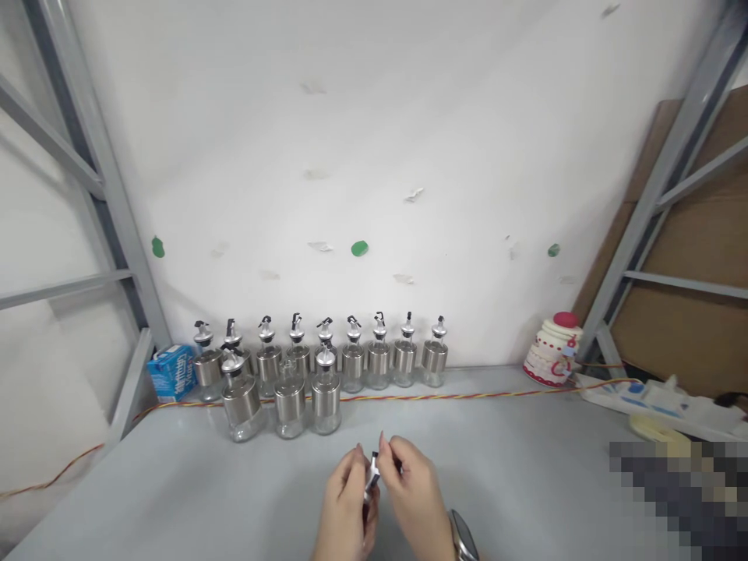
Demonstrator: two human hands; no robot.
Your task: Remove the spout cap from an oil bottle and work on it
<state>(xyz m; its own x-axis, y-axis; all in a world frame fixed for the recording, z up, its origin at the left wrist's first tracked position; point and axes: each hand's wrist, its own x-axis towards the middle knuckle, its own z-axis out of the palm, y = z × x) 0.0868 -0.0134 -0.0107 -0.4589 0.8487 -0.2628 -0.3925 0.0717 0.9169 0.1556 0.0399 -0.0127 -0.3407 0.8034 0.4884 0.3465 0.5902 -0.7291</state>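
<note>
Near the front middle of the grey table, my left hand (346, 502) is closed around a small silver-and-black pour spout (372, 475). My right hand (412, 491) pinches at the spout's upper end with thumb and forefinger, and a watch (463, 536) is on that wrist. The fingers hide much of the spout. Beyond the hands stand three glass bottles with steel sleeves. The left bottle (242, 405) and right bottle (326, 393) carry spouts. The middle bottle (291, 401) shows a bare glass neck.
Several similar spouted bottles (404, 354) line the wall. A blue carton (172, 372) stands at their left. A twisted red-yellow cord (456, 396) crosses the table. To the right are a white-and-red jar (552, 351), a white power strip (666, 401) and a pixelated patch.
</note>
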